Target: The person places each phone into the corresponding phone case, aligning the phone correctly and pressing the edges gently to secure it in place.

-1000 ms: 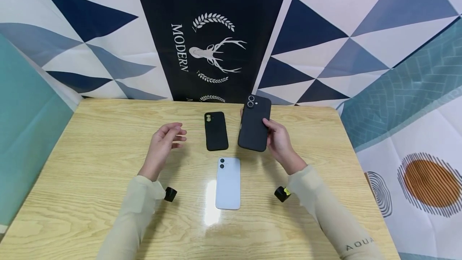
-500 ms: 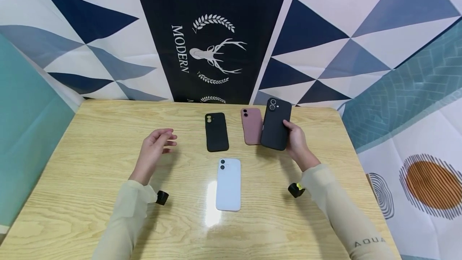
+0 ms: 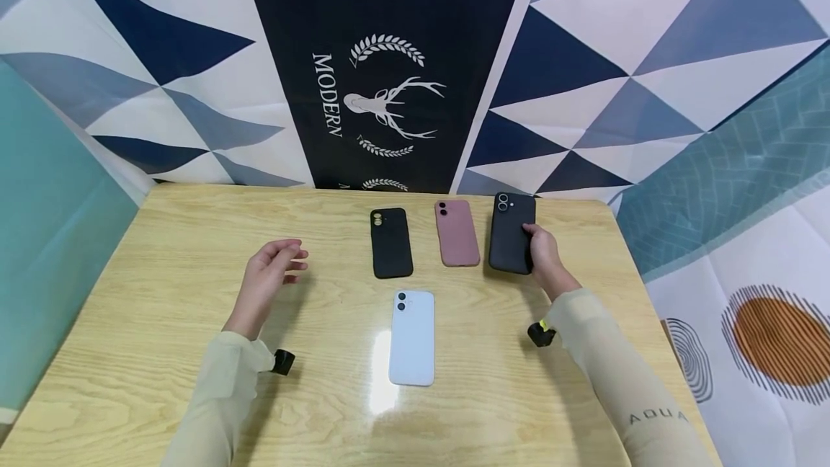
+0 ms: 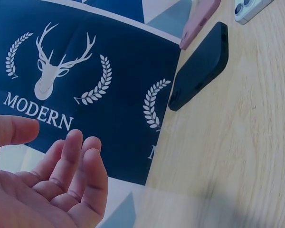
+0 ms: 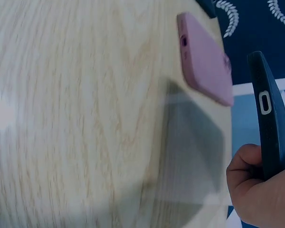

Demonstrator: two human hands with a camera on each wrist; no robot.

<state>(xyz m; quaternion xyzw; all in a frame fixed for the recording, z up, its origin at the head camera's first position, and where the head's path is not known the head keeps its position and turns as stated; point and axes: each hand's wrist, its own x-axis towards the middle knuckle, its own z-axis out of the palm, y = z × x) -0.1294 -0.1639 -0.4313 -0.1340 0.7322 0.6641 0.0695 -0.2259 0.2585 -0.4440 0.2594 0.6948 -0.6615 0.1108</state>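
Observation:
My right hand (image 3: 546, 258) grips a black-cased phone (image 3: 509, 236) by its right edge, thumb on the back and fingers curled underneath. Its twin lenses have silver rings. In the right wrist view, the end of this black-cased phone (image 5: 270, 123) shows a pale-rimmed port slot, and it is held above the wood. My left hand (image 3: 267, 272) hovers at left over the table, its fingers loosely bent around nothing. Nearest to it lies a black phone case (image 3: 392, 243) with wood-coloured camera holes. A pink phone or cased phone (image 3: 457, 233) lies between that case and my right hand.
A white phone (image 3: 412, 341) lies back up at the middle of the wooden table (image 3: 162, 308). Behind the table's far edge hangs a patterned cloth with a deer panel (image 3: 395, 107). Small black wrist devices (image 3: 282, 362) sit below each cuff.
My right hand has carried the black-cased phone rightward and lowered it, uncovering the pink one. My left hand has drifted left and slightly nearer. The view has tilted a little upward.

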